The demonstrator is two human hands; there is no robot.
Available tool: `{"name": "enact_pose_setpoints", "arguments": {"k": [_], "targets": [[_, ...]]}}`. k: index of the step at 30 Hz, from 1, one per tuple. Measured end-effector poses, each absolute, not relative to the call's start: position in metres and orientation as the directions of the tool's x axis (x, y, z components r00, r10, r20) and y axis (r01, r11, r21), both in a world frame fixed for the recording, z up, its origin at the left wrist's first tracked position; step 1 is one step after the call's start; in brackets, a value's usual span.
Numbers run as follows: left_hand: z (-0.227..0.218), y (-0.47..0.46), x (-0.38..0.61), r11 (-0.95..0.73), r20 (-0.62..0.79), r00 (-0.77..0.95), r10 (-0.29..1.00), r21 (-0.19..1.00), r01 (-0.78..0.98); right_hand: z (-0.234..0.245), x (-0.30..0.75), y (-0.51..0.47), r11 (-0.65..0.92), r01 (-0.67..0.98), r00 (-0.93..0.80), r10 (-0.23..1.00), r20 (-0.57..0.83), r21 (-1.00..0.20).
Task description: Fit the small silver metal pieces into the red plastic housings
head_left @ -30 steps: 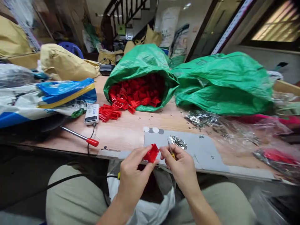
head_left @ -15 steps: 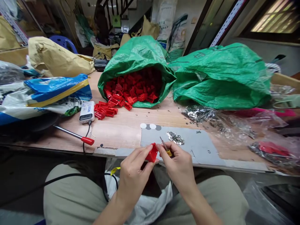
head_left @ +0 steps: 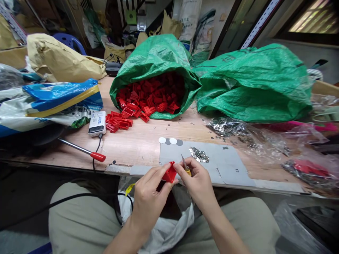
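Observation:
Between the fingers and thumb of my left hand (head_left: 150, 188) is a small red plastic part (head_left: 170, 173), held up at the table's front edge. My right hand (head_left: 196, 180) is closed around a pointed tool with a yellow handle (head_left: 188, 171), its thin metal tip aimed up and away. The thumb and forefinger of that hand meet the red part's right side. Whether they pinch something small there I cannot make out. Just beyond my hands, a pile of small shiny metal pieces (head_left: 199, 154) lies on a grey mat (head_left: 225, 169).
A green sack (head_left: 159, 53) spills red parts (head_left: 119, 121) onto the table. Another green sack (head_left: 254, 84) stands at right, near plastic bags of metal pieces (head_left: 227, 126). At left are a white power bank (head_left: 97, 123) and a red-handled rod (head_left: 97, 156). An open white bag (head_left: 169, 229) hangs between my knees.
The red part has turned slightly and moved a little left with both hands. My right hand keeps hold of the yellow-handled tool. The view has shifted slightly.

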State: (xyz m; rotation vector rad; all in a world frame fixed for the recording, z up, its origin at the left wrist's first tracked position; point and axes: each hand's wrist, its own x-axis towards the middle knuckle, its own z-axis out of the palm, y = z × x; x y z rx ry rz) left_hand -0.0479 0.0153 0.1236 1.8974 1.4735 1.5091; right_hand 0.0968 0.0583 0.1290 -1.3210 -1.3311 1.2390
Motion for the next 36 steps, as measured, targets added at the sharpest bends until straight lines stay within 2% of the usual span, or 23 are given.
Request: {"name": "enact_pose_setpoints", "arguments": {"k": [1,3,5,7,9,11,14,16,20,27,31,36], "targets": [[0.123,0.015,-0.048,-0.428,0.539,-0.083,0.838,0.744,0.513,0.128,0.097,0.06,-0.173,0.023,-0.123,0.977,-0.175,-0.985],[0.123,0.014,-0.049,-0.434,0.54,-0.083,0.837,0.749,0.501,0.128,0.1,0.063,-0.411,-0.136,-0.292,0.886,-0.36,-0.901],[0.124,0.013,-0.05,-0.432,0.536,-0.084,0.84,0.755,0.494,0.129,0.106,0.065,-0.535,-0.18,-0.421,0.8,-0.427,-0.825],[0.125,0.013,-0.051,-0.425,0.528,-0.084,0.845,0.759,0.493,0.131,0.113,0.067,-0.523,-0.151,-0.451,0.791,-0.413,-0.839],[0.125,0.013,-0.051,-0.432,0.534,-0.075,0.842,0.752,0.498,0.133,0.12,0.068,-0.444,-0.053,-0.442,0.814,-0.378,-0.894],[0.125,0.013,-0.051,-0.466,0.561,-0.04,0.827,0.723,0.51,0.136,0.123,0.068,-0.321,0.058,-0.424,0.849,-0.314,-0.945],[0.122,0.015,-0.05,-0.545,0.629,0.04,0.776,0.638,0.544,0.136,0.123,0.065,-0.088,0.173,-0.365,0.919,-0.147,-0.981],[0.12,0.017,-0.05,-0.586,0.654,0.095,0.751,0.593,0.552,0.133,0.122,0.062,-0.03,0.192,-0.331,0.939,-0.093,-0.981],[0.119,0.016,-0.049,-0.59,0.627,0.133,0.767,0.61,0.529,0.124,0.124,0.054,-0.243,0.036,-0.356,0.903,-0.239,-0.969],[0.115,0.003,-0.052,-0.653,0.658,0.167,0.734,0.615,0.443,0.126,0.135,0.04,-0.566,-0.131,-0.49,0.751,-0.443,-0.814],[0.111,-0.001,-0.052,-0.651,0.639,0.177,0.749,0.659,0.377,0.126,0.141,0.035,-0.6,-0.172,-0.542,0.72,-0.433,-0.781],[0.112,0.002,-0.049,-0.48,0.469,0.105,0.877,0.847,0.227,0.122,0.14,0.031,-0.637,-0.22,-0.568,0.7,-0.434,-0.739]]}}
